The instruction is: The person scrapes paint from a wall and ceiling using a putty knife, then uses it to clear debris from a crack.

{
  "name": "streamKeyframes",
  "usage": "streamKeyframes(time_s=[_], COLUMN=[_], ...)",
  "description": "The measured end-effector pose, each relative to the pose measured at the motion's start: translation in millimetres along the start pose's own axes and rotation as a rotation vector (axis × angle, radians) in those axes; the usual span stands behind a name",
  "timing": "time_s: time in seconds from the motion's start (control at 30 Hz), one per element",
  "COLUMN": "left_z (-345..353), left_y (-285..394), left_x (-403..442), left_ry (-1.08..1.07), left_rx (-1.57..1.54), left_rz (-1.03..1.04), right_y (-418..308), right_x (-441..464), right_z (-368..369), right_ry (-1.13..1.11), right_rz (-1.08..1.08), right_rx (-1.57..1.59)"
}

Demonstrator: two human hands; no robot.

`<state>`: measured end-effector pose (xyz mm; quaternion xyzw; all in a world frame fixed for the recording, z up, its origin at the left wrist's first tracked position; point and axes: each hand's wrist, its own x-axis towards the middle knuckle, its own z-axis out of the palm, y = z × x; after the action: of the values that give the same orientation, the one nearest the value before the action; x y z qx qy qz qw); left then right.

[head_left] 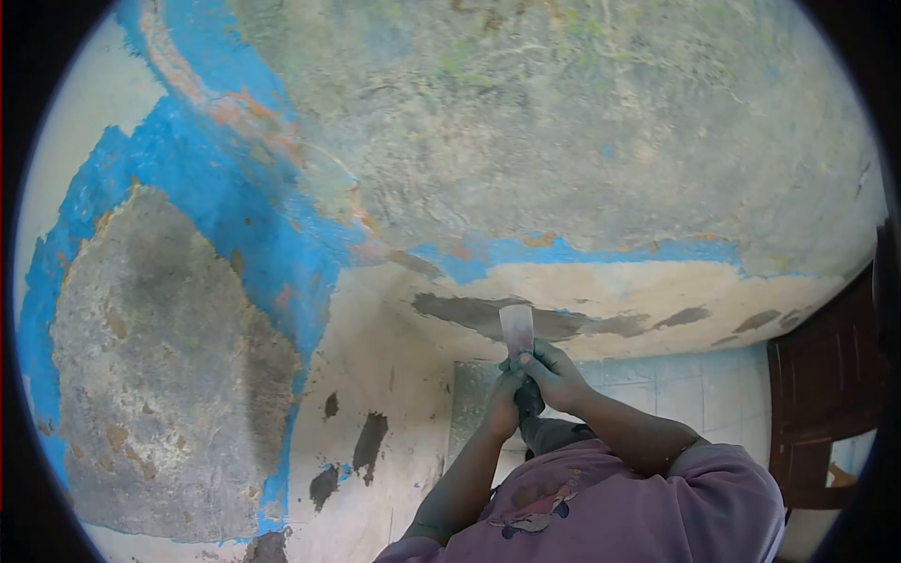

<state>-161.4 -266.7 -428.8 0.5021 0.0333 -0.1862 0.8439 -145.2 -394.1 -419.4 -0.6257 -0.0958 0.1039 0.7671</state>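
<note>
Both hands meet in front of my body around a putty knife, its wide pale blade pointing up and away from me. My right hand is closed at the base of the blade, its thumb lying near the metal. Just beside it, my left hand is closed too, around the lower part of the tool; the fingers hide the handle. Behind the blade in this view, a long dark grey patch runs along the cream lower band of the wall. Whether the blade touches the wall I cannot tell.
Above the cream band, the wall is rough grey plaster edged by blue paint. A side wall on the left has bare grey plaster. Pale tiles cover the floor. A dark brown wooden door is at the right.
</note>
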Motion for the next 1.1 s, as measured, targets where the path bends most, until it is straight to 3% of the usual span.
streamKeyframes(time_s=[0.03, 0.23, 0.47, 0.6, 0.7, 0.8, 0.9, 1.03, 1.1], left_z=[6, 48, 146, 218, 271, 320, 359, 381, 383], left_y=[-14, -54, -106, -160, -207, -238, -248, -271, -274], left_x=[-5, -17, 24, 62, 81, 103, 117, 130, 133], left_ry=[0.021, -0.134, -0.164, -0.214, -0.173, -0.157, -0.242, -0.262, -0.262], left_rx=[-0.050, 0.057, 0.118, 0.168, 0.083, 0.185, 0.157, 0.088, 0.047], left_rz=[-0.049, -0.334, -0.271, -0.214, -0.259, -0.284, -0.314, -0.350, -0.489], right_y=[3, 8, -21, -19, -25, -34, -54, -64, -58], right_x=[-13, -67, -106, -127, -154, -174, -186, -196, -198], right_z=[-7, -62, -173, -265, -323, -375, -413, -446, -456], right_ry=[0.025, 0.090, 0.121, 0.192, 0.223, 0.343, 0.340, 0.340, 0.356], right_rz=[0.111, 0.157, 0.274, 0.173, 0.271, 0.233, 0.211, 0.291, 0.303], right_rx=[0.093, 0.067, 0.088, -0.017, -0.049, 0.185, 0.185, 0.124, 0.200])
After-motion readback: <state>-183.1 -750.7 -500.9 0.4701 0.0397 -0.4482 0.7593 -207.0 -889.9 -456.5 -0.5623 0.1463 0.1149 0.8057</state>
